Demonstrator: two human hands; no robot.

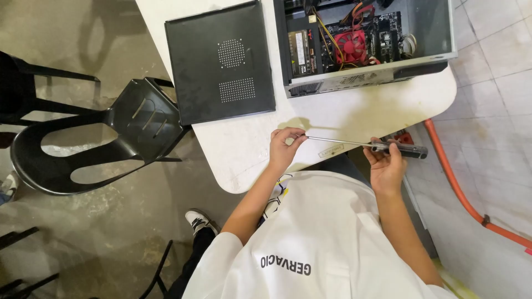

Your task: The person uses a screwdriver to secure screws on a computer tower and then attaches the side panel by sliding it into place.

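Note:
My right hand grips the dark handle of a long screwdriver held level above the near edge of the white table. My left hand pinches the tip end of its thin metal shaft between thumb and fingers. Farther back on the table lies an open computer case showing a red cooling fan, circuit boards and coloured cables. Left of it lies the black side panel with two patches of vent holes.
A black plastic chair stands left of the table on the concrete floor. An orange hose runs along the tiled floor at right. More dark chair legs show at the far left and bottom left.

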